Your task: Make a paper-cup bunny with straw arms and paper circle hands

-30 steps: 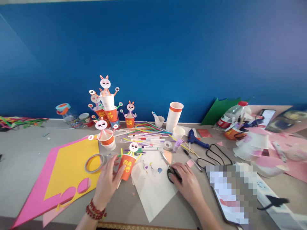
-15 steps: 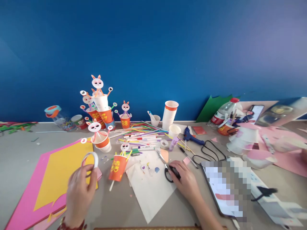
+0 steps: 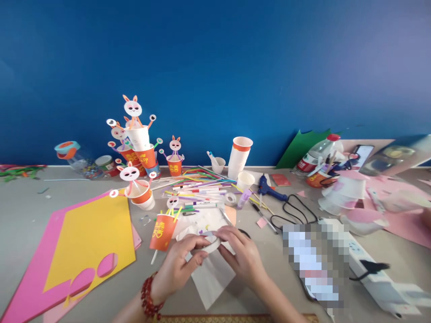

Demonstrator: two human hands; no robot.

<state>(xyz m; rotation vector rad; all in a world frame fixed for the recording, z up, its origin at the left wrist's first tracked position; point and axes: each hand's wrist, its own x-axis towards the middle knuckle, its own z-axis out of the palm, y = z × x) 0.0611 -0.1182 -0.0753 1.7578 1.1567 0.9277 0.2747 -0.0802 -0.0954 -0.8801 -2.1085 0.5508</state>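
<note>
My left hand [image 3: 180,267] and my right hand [image 3: 242,255] meet over the white paper sheet [image 3: 210,280] near the table's front. Between them they hold a clear tape roll [image 3: 210,244]: the left fingers curl round its near side, while the right fingertips pinch its far edge. Just left of my left hand, an orange paper cup with a bunny face and straws [image 3: 162,231] stands tilted. The black handle of the scissors [image 3: 245,233] shows behind my right hand, which does not touch it.
A yellow sheet on pink card [image 3: 90,237] lies at the left. Bunny cups [image 3: 139,143], markers and straws [image 3: 198,188], a white cup stack [image 3: 239,157], a blue glue gun [image 3: 267,190] and its black cord [image 3: 292,211] crowd the back. A power strip [image 3: 373,273] lies right.
My left hand lifted the tape roll from the yellow sheet and carried it right to the white paper. My right hand let go of the scissors and joined it on the roll.
</note>
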